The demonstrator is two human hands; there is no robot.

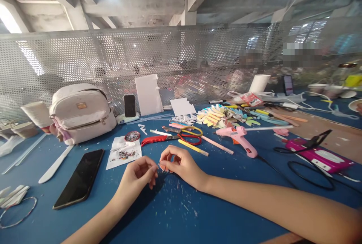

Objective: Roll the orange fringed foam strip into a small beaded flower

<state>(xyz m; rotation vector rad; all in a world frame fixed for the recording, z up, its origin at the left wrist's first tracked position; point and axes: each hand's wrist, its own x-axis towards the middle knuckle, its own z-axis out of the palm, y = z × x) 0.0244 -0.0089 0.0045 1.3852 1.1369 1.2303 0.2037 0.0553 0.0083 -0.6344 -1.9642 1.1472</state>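
Over the front middle of the blue table [169, 214], my left hand [138, 174] and my right hand [182, 163] meet almost fingertip to fingertip. The left thumb and forefinger are pinched together; what they hold is too small to make out. Between my right fingers shows a small pinkish piece [162, 167], mostly hidden by them. Just beyond the hands lie red-handled scissors [192, 138], a red-handled cutter [155, 139] and a yellow marker [193, 148]. Left of them, a white paper [113, 158] bears tiny dark and coloured bits, with a small round red-rimmed dish [132, 136] at its edge.
A black phone [80, 178] lies at left, near a white backpack [82, 114]. To the right are a pink glue gun [240, 140] with its cord and a magenta power strip [319, 155]. Cut foam pieces [217, 115] are heaped at the back. Small scraps litter the table.
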